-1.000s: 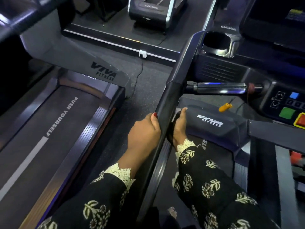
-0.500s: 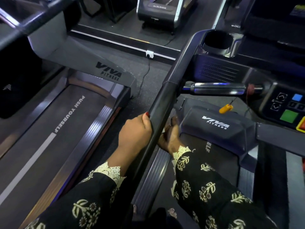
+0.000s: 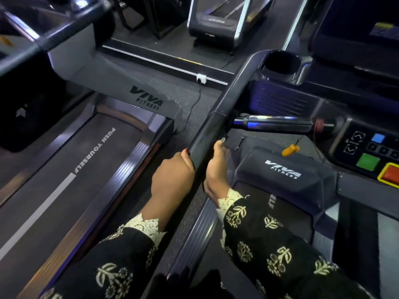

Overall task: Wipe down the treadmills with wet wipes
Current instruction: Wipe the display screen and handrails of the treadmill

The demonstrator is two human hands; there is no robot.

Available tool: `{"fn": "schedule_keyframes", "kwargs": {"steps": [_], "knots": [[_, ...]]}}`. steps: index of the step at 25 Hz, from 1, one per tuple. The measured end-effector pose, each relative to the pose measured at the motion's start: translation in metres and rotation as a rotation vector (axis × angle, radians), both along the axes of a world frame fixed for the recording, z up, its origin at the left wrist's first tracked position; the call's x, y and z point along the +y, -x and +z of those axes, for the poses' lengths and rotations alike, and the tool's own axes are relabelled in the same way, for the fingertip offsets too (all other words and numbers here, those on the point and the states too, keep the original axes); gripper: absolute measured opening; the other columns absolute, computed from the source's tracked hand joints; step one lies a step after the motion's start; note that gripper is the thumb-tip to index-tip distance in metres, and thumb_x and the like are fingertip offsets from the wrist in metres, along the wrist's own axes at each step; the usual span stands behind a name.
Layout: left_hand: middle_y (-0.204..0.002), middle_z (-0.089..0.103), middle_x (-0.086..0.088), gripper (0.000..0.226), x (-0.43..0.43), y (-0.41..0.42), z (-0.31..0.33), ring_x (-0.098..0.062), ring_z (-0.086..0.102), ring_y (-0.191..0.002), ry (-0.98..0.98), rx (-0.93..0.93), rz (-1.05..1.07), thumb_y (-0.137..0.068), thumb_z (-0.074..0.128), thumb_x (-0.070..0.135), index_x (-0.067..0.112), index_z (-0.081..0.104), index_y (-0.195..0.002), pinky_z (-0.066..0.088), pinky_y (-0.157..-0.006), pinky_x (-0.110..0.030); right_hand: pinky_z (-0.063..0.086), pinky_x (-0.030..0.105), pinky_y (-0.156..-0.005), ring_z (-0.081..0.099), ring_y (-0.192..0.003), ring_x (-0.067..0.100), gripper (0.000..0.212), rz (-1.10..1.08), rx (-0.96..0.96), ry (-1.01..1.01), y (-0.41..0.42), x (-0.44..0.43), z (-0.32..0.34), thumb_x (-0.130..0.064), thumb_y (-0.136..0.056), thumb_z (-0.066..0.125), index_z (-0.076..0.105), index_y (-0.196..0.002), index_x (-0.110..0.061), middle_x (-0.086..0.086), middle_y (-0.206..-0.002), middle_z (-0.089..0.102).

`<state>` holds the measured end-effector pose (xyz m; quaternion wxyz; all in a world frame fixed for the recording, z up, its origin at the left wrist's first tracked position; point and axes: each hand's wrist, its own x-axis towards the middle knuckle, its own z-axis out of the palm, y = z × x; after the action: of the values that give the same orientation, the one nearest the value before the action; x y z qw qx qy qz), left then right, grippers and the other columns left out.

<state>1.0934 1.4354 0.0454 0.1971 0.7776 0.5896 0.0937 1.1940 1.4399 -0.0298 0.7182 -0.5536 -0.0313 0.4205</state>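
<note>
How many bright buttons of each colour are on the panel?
Blue button: 1
Green button: 1
Red button: 1
Total: 3

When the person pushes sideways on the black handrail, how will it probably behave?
The handrail looks thick and runs up into the console, so it is probably stiff and will not move. Its glossy surface may feel slippery when wet. The left hand and right hand both grip it.
</note>
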Motion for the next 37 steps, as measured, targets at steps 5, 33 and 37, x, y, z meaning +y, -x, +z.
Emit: {"fn": "schedule_keyframes", "kwargs": {"steps": [5,33,37], "knots": [[-0.062,0.045,0.002,0.046,0.003,-0.008,-0.004,-0.014,0.039,-0.053,-0.016,-0.014,0.003,-0.103,0.017,0.038,0.013,0.056,-0.106,0.026,-0.051,-0.031,0.034,0.05,-0.11,0.048,-0.125,0.033,0.087,-0.033,0.001,-0.057,-0.047,0.046,-0.03,-0.067,-0.064,0.052,0.05,-0.129,-0.01,0.018,-0.133,0.053],[-0.067,0.051,-0.001,0.045,0.054,-0.073,-0.007,-0.021,0.044,-0.063,-0.029,-0.127,-0.033,-0.102,0.024,0.04,0.022,0.041,-0.064,0.027,-0.062,-0.032,0.025,0.003,-0.104,0.042,-0.13,0.012,0.042,-0.15,-0.978,0.111,-0.021,-0.008,0.028,-0.016,-0.097,0.042,0.049,-0.135,0.0,0.016,-0.141,0.048],[-0.06,0.049,0.0,0.052,0.064,-0.084,-0.003,-0.02,0.045,-0.059,-0.009,-0.142,-0.034,-0.103,0.023,0.037,0.019,0.042,-0.058,0.026,-0.059,-0.032,0.023,0.004,-0.106,0.042,-0.13,0.021,0.043,-0.114,-1.081,0.125,-0.041,0.015,0.05,0.002,-0.093,0.046,0.048,-0.136,0.001,0.021,-0.142,0.04]]}}
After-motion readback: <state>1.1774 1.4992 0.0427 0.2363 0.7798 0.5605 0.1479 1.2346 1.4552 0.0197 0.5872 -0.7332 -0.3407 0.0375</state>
